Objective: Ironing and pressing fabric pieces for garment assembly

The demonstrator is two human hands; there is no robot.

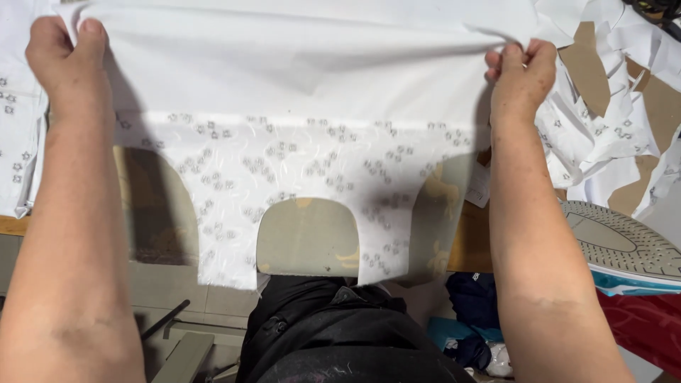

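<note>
My left hand (65, 51) pinches the upper left edge of a white cut fabric piece (298, 128), and my right hand (521, 67) pinches its upper right edge. The cloth is stretched flat between both hands above a table. Its upper part is plain white; its lower part carries small grey embroidered flowers. A rounded neckline cutout (306, 237) and two curved side cutouts open along its near edge, which hangs over the table edge toward my lap.
A clothes iron (624, 248) stands on its heel at the right, soleplate showing. White fabric scraps and brown paper pieces (617, 92) lie piled at the upper right. More embroidered white cloth (15, 128) lies at the left.
</note>
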